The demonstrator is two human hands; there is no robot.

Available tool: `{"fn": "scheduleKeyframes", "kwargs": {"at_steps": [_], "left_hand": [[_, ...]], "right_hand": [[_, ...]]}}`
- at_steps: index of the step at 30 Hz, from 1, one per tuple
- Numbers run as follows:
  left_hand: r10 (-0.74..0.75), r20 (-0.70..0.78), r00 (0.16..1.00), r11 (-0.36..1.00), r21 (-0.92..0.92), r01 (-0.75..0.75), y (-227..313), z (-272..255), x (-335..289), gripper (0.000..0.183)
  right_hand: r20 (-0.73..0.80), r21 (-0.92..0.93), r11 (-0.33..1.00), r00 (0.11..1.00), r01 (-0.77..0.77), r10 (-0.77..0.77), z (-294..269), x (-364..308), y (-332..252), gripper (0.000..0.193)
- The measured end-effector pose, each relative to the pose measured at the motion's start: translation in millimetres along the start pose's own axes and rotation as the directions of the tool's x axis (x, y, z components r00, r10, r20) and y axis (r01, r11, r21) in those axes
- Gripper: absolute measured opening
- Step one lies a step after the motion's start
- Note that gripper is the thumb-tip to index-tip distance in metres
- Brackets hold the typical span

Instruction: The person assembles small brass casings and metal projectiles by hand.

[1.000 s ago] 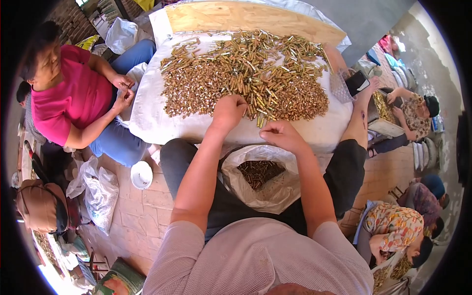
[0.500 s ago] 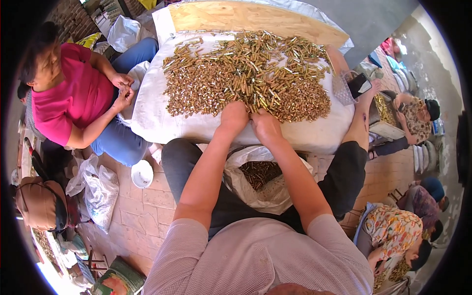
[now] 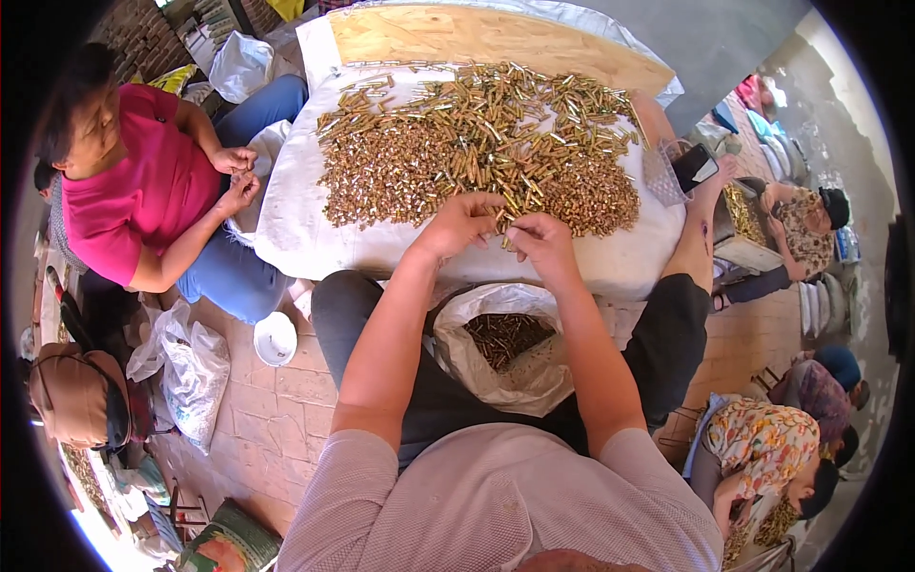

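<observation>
Both my hands meet at the near edge of a heap of brass-coloured metal pieces. My left hand (image 3: 463,226) is closed with its fingertips bent toward a thin brass-coloured metal piece (image 3: 501,217). My right hand (image 3: 545,240) pinches thumb to fingers just beside it; what lies in that pinch is too small to make out. Longer rod-shaped pieces (image 3: 496,143) lie jumbled at the middle and back of the heap. Small short pieces (image 3: 376,172) spread at the left and right front. Below my hands, between my legs, an open white sack (image 3: 448,329) holds darker rod-shaped pieces (image 3: 500,336).
A white cloth (image 3: 305,229) covers the work surface, with a wooden board (image 3: 496,33) along its back. At left, a person in pink (image 3: 143,181) works with both hands. A white bowl (image 3: 275,339) and plastic bag (image 3: 195,377) sit on the floor. Other people work at right.
My hands have drawn back slightly from the heap and moved a little apart, the right one shifting rightward. A thin metal piece now shows between them.
</observation>
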State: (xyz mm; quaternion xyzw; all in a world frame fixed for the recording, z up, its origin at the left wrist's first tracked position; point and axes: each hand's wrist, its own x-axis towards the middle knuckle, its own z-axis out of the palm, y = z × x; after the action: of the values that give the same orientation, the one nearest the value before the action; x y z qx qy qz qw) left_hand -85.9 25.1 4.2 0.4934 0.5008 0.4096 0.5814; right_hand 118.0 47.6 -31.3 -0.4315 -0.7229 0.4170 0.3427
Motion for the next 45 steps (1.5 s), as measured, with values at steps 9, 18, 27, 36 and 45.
{"fn": "scheduleKeyframes", "kwargs": {"at_steps": [9,18,27,36,45], "left_hand": [[0.017,0.093,0.995,0.889,-0.458,0.027,1,26,2,0.026],[-0.004,0.077,0.997,0.869,-0.493,0.041,0,30,-1,0.019],[-0.009,0.061,0.998,0.921,-0.389,0.033,5,34,-3,0.019],[-0.012,0.055,0.998,0.875,-0.483,0.037,1,44,-5,0.014],[-0.101,0.076,0.992,0.751,-0.648,0.126,-1,60,-7,0.009]], "right_hand": [[0.012,0.756,0.627,0.962,-0.187,0.272,-19,-27,-17,0.012],[0.017,0.803,0.564,0.953,-0.194,0.304,-18,-33,-17,0.014],[0.037,0.796,0.574,0.961,-0.195,0.275,-22,-36,-16,0.013],[0.058,0.869,0.460,0.960,-0.184,0.274,-21,-35,-16,0.012],[0.065,0.904,0.387,0.953,-0.182,0.296,-24,-31,-16,0.012]]}}
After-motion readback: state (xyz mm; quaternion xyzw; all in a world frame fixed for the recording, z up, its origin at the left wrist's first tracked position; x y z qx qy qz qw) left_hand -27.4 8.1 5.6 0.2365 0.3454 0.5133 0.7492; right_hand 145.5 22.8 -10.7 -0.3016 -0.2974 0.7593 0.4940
